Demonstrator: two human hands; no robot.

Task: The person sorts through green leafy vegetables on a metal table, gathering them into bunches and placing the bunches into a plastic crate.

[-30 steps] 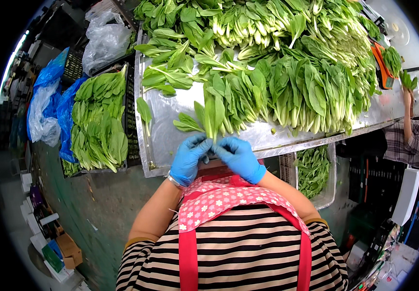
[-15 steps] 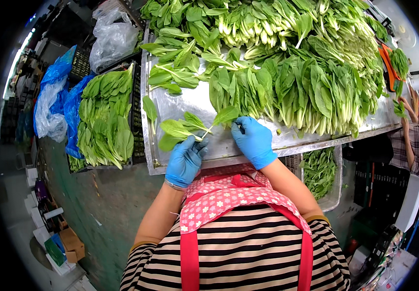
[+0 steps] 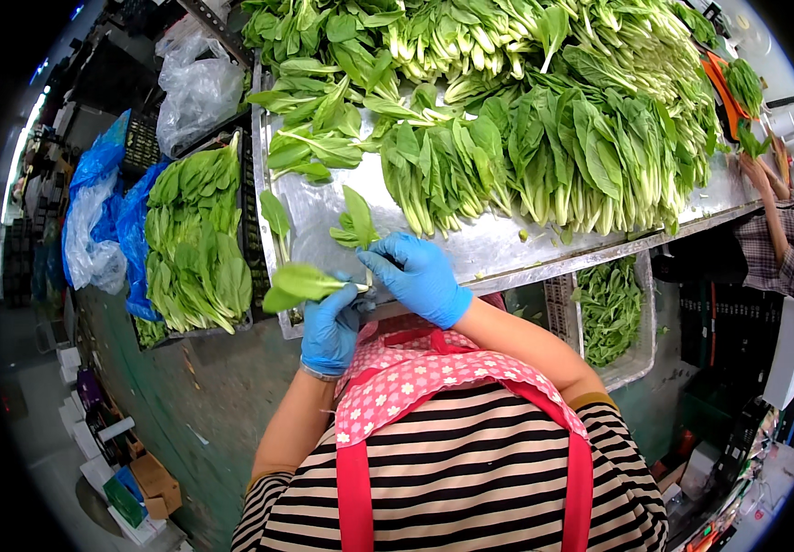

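My blue-gloved left hand [image 3: 331,333] is closed on the pale stem of a loose green leaf [image 3: 297,287], held near the front edge of the metal tray table [image 3: 314,225]. My blue-gloved right hand [image 3: 420,283], just above and right of it, pinches the stem of a small leafy sprig [image 3: 355,219]; part of its fingers is hidden. Beyond both hands, a dense row of leafy greens [image 3: 590,161] lies with stems toward me, with a higher heap [image 3: 470,41] behind. A single leaf [image 3: 274,213] lies by the left rim.
At left stand a crate of greens [image 3: 193,235], blue plastic bags [image 3: 139,239] and clear bags [image 3: 199,87]. Under the table's front is a tub of greens [image 3: 610,313]. At right, a co-worker's arm [image 3: 774,225] reaches greens beside an orange item [image 3: 723,97].
My hands have parted and come back close: the left now holds a leaf lower and further left, while the right has moved back left from the row's edge onto another sprig.
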